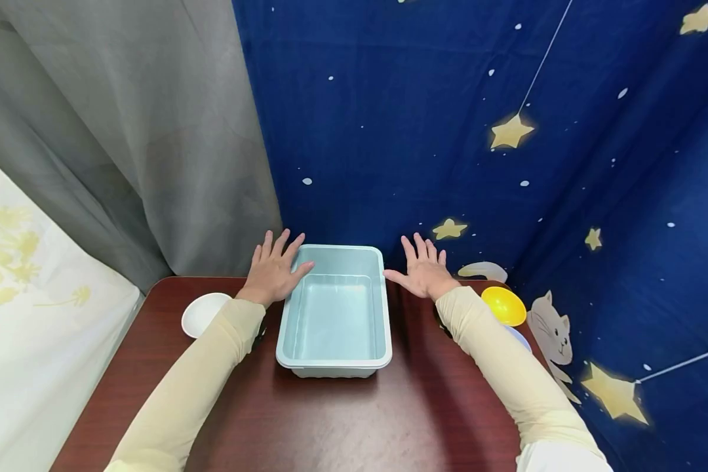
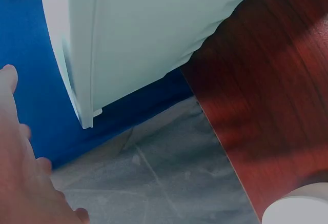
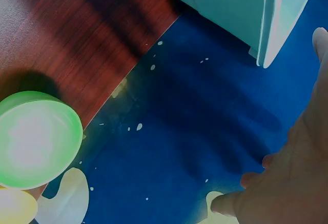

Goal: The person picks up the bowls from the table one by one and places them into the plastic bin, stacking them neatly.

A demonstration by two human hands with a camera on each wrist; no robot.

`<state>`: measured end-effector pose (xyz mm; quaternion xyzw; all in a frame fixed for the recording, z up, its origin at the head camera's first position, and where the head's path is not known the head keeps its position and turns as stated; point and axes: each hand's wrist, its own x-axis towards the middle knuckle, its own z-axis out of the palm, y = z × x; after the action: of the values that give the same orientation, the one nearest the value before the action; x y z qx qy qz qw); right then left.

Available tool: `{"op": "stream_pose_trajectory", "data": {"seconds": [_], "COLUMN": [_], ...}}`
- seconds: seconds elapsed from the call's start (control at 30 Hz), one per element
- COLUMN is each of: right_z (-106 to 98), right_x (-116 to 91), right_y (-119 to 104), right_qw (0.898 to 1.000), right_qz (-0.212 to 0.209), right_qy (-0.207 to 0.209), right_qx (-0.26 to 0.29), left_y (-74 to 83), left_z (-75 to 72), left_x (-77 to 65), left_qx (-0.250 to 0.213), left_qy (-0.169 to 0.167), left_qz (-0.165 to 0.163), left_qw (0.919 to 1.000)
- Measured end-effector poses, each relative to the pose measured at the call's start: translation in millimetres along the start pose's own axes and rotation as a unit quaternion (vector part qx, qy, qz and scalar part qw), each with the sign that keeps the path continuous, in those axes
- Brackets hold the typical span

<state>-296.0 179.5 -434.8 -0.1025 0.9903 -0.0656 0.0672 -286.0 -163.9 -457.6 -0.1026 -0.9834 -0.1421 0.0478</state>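
Observation:
A pale blue-green plastic bin (image 1: 333, 364) stands at the middle of the table, its inside facing up and bare. My left hand (image 1: 271, 270) is at the bin's far left side, fingers straight and spread. Its thumb overlaps the rim in the head view, but in the left wrist view a gap shows between the hand (image 2: 25, 167) and the bin (image 2: 138, 34). On the far right side, my right hand (image 1: 423, 269) has its fingers spread too, thumb pointing at the rim. In the right wrist view that hand (image 3: 287, 183) is apart from the bin (image 3: 230, 8). Both hands hold nothing.
A white bowl (image 1: 197, 318) sits left of my left forearm. Beyond my right forearm are a yellow bowl (image 1: 503, 305) and a partly hidden bluish bowl (image 1: 519, 337). A green bowl (image 3: 41, 142) shows in the right wrist view. Curtains (image 1: 377, 131) hang behind the dark red table (image 1: 342, 426).

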Motion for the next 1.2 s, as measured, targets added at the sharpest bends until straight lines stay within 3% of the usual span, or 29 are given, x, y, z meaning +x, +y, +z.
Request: {"op": "stream_pose_trajectory", "data": {"seconds": [0.2,0.5,0.77,1.0,1.2], "right_z": [1,2,0,9,16], "right_x": [-2,-8,-11,-17,-25], "right_y": [8,21,32,43,54], "right_qw": [1.000,0.998,0.999,0.998,0.996], "right_qz": [-0.009,-0.042,-0.014,0.014,0.032], "right_qy": [0.001,0.050,0.038,0.022,0.027], "right_qx": [0.012,0.005,0.032,0.060,0.078], "left_y": [-3.0,-10.9,-15.5,-19.9,-18.8], "left_z": [4.6,13.4,20.6,21.7,28.4], "left_x": [-1.9,-8.4,-15.8,-26.5,-32.6], "left_qx": [-0.006,-0.020,-0.052,-0.072,-0.095], "left_qy": [-0.009,-0.012,-0.026,-0.053,-0.053], "left_qz": [-0.012,-0.027,-0.045,-0.040,-0.041], "left_qw": [0.9999,0.9994,0.9973,0.9952,0.9933]}}
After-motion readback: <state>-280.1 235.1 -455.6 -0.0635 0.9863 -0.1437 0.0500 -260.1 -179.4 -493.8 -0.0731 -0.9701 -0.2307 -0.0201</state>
